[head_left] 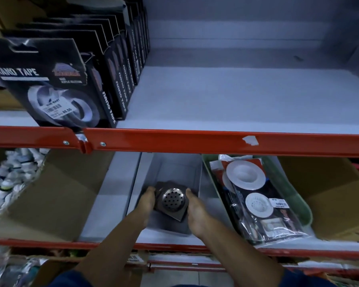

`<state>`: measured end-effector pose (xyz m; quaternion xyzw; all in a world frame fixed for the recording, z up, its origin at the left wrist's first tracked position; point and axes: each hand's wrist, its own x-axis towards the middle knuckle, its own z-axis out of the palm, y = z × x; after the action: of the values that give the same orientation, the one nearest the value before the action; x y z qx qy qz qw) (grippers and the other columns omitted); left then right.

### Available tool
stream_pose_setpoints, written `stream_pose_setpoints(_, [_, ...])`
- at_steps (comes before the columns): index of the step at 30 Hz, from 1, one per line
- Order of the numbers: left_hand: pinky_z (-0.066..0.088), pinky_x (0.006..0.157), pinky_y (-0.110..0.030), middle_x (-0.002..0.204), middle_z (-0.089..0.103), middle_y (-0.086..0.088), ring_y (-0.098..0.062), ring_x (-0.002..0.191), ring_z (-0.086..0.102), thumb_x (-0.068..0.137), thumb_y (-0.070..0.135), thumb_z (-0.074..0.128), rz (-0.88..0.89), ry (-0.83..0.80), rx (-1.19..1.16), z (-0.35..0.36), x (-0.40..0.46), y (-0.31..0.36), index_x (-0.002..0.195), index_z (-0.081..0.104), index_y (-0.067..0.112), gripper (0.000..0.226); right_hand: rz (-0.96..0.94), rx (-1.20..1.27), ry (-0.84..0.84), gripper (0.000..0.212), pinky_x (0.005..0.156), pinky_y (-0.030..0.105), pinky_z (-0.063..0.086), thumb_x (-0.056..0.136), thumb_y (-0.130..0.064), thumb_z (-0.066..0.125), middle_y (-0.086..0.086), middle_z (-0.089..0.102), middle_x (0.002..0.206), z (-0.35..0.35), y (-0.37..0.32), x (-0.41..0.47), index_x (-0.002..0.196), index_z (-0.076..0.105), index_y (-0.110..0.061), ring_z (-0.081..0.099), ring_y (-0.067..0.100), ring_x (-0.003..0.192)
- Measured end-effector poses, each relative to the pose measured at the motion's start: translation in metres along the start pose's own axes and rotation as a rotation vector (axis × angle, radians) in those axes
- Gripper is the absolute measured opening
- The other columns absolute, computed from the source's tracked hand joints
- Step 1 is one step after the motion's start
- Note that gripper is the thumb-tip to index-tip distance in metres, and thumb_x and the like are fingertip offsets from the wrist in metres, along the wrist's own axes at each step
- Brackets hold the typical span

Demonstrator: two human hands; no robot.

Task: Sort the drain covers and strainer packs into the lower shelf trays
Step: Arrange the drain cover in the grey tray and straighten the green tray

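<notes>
A stack of square metal drain covers (173, 200), the top one with a perforated round dome, sits inside a grey tray (175, 166) on the lower shelf. My left hand (147, 200) presses against the stack's left side and my right hand (195, 212) against its right side, so both hold it between them. To the right, a green tray (298, 206) holds clear strainer packs (255, 195) with white round strainers. The covers lower in the stack are mostly hidden.
A red shelf beam (195, 141) crosses just above the trays. Black nano tape boxes (56, 83) stand on the upper shelf at left. Cardboard boxes (56, 195) (338, 199) flank the trays. The left box holds small white items (10, 172).
</notes>
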<state>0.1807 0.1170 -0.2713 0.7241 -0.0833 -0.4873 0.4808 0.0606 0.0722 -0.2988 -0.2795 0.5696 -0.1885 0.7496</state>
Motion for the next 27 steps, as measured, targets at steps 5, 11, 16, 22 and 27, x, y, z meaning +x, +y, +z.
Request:
stream_pose_setpoints(5, [0.043,0.043,-0.022,0.039,0.057,-0.008,-0.014,0.048,0.040,0.098,0.020,0.031,-0.053,-0.013,-0.017,-0.010,0.008,0.002,0.067,0.057,0.009,0.042,0.017,-0.041,-0.004,0.063,0.115,0.042,0.028,0.091,-0.053,0.047,0.003,0.042,0.149,0.015,-0.016,-0.017,0.141,0.044,-0.015,0.038,0.025,0.137])
stream_pose_setpoints(11, [0.048,0.069,-0.029,0.094,0.070,-0.009,-0.021,0.086,0.063,0.096,0.034,0.033,-0.098,-0.083,0.038,-0.017,0.020,0.002,0.097,0.067,0.014,0.040,-0.011,-0.065,0.014,0.064,0.116,0.048,0.024,0.087,-0.057,0.049,-0.004,0.044,0.145,0.019,-0.015,-0.002,0.140,0.046,-0.019,0.039,0.026,0.136])
stream_pose_setpoints(16, [0.046,0.098,-0.038,0.116,0.067,-0.011,-0.026,0.111,0.059,0.096,0.043,0.032,-0.069,-0.096,0.103,-0.020,0.017,0.008,0.118,0.063,0.014,0.048,-0.032,-0.122,0.031,0.060,0.116,0.046,0.027,0.089,-0.054,0.046,0.003,0.049,0.144,0.021,-0.016,0.017,0.134,0.053,-0.015,0.043,0.025,0.133])
stream_pose_setpoints(22, [0.047,0.101,-0.042,0.102,0.070,-0.012,-0.028,0.102,0.063,0.098,0.041,0.029,-0.044,-0.082,0.129,-0.017,0.015,0.008,0.101,0.068,0.013,0.047,-0.015,-0.135,0.020,0.028,0.088,0.028,0.034,0.099,-0.036,0.040,-0.001,0.061,0.094,0.015,-0.017,0.014,0.094,0.060,-0.016,0.052,0.014,0.087])
stream_pose_setpoints(27, [0.051,0.082,-0.038,0.084,0.070,-0.009,-0.025,0.081,0.063,0.098,0.037,0.031,-0.020,-0.061,0.103,-0.013,0.019,0.017,0.089,0.066,0.015,0.043,-0.045,-0.134,0.010,0.030,0.090,0.029,0.031,0.099,-0.035,0.039,0.003,0.060,0.105,0.016,-0.020,0.021,0.089,0.061,-0.017,0.049,0.018,0.100])
